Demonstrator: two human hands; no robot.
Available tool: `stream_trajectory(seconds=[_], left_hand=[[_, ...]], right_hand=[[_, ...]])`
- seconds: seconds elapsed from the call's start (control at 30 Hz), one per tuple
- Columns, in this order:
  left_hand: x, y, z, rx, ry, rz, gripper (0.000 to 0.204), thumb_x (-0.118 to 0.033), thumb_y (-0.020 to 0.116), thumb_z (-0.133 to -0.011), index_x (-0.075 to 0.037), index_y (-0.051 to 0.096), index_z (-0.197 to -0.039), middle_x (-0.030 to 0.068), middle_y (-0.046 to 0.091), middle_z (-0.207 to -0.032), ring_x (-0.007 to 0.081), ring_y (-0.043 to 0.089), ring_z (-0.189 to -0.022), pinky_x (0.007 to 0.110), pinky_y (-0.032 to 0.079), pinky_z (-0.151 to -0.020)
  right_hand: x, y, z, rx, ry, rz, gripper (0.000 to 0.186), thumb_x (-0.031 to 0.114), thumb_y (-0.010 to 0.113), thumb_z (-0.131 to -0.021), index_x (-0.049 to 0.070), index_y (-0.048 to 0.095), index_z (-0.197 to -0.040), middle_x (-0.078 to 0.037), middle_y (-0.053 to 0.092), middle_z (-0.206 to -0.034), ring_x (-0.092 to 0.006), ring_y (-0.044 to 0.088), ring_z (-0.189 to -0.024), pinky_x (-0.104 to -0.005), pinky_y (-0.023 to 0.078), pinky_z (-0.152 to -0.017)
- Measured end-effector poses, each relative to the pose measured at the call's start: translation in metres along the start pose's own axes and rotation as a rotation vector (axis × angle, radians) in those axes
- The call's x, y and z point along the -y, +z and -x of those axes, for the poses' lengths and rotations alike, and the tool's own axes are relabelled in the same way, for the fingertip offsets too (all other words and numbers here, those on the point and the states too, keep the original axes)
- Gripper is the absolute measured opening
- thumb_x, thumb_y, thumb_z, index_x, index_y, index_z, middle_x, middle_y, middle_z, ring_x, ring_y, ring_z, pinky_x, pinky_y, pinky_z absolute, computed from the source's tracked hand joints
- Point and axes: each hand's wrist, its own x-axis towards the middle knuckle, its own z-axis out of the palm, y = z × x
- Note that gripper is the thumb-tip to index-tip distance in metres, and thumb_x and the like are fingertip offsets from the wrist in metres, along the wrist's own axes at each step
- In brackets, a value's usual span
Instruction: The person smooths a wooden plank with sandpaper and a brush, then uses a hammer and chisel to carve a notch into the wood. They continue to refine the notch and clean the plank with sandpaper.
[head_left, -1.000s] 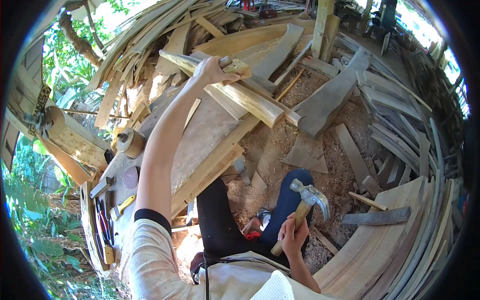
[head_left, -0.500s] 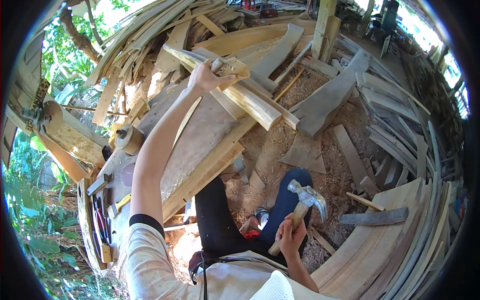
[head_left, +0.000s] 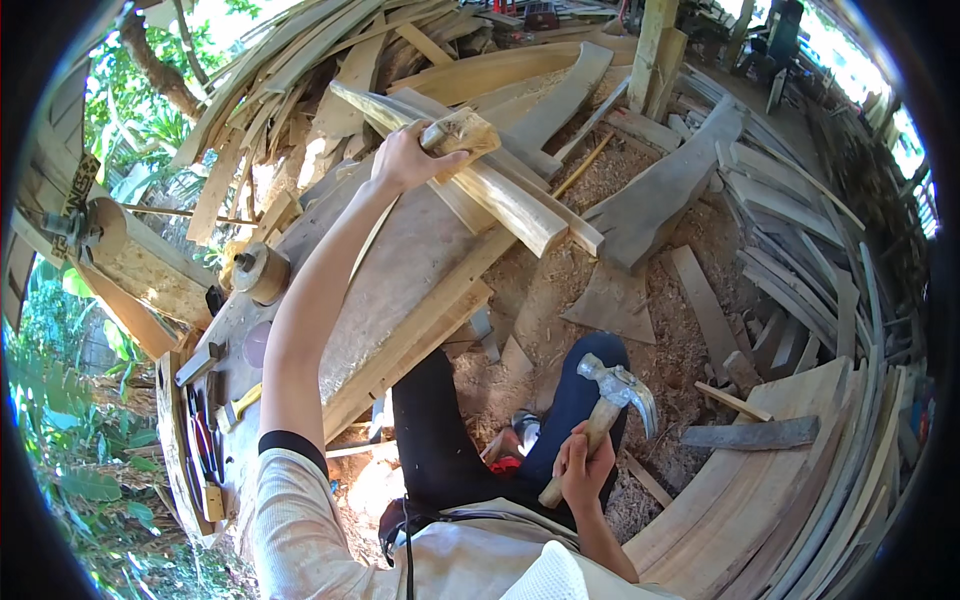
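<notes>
Hands [head_left: 585,470] hold hammer [head_left: 604,412] (right), wooden block [head_left: 467,133] (left).

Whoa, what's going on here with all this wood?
Someone is working with wood. Their left hand grips a chunky wooden block by the long wooden beams lying across the workbench. Their right hand holds a claw hammer by its handle, head up, in front of their right leg. The hammer is away from the block and beams at this moment.
</notes>
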Motion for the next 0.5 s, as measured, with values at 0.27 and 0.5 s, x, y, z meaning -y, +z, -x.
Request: stream_trajectory(seconds=[0.27, 0.5], left_hand=[[-0.0053, -0.0017, 0.0034, -0.021, 0.032, -0.01, 0.083, -0.067, 0.079, -0.065, -0.007, 0.07, -0.12, 0.0161, 0.075, -0.097, 0.03, 0.072, -0.092, 0.04, 0.056, -0.086], [-0.0071, -0.0017, 0.002, -0.045, 0.03, -0.005, 0.084, -0.069, 0.078, -0.066, -0.007, 0.069, -0.122, 0.0165, 0.075, -0.096, 0.0302, 0.073, -0.092, 0.04, 0.056, -0.085]], right_hand=[[0.0032, 0.0007, 0.0016, 0.013, 0.009, -0.005, 0.025, 0.027, 0.053, -0.105, 0.003, 0.049, -0.105, -0.001, 0.046, -0.062, -0.0068, 0.043, -0.042, -0.0223, 0.037, -0.038], [0.0034, 0.0014, -0.0004, 0.004, 0.007, 0.011, 0.025, 0.028, 0.052, -0.105, 0.003, 0.049, -0.105, -0.001, 0.046, -0.062, -0.0066, 0.043, -0.042, -0.022, 0.036, -0.038]])
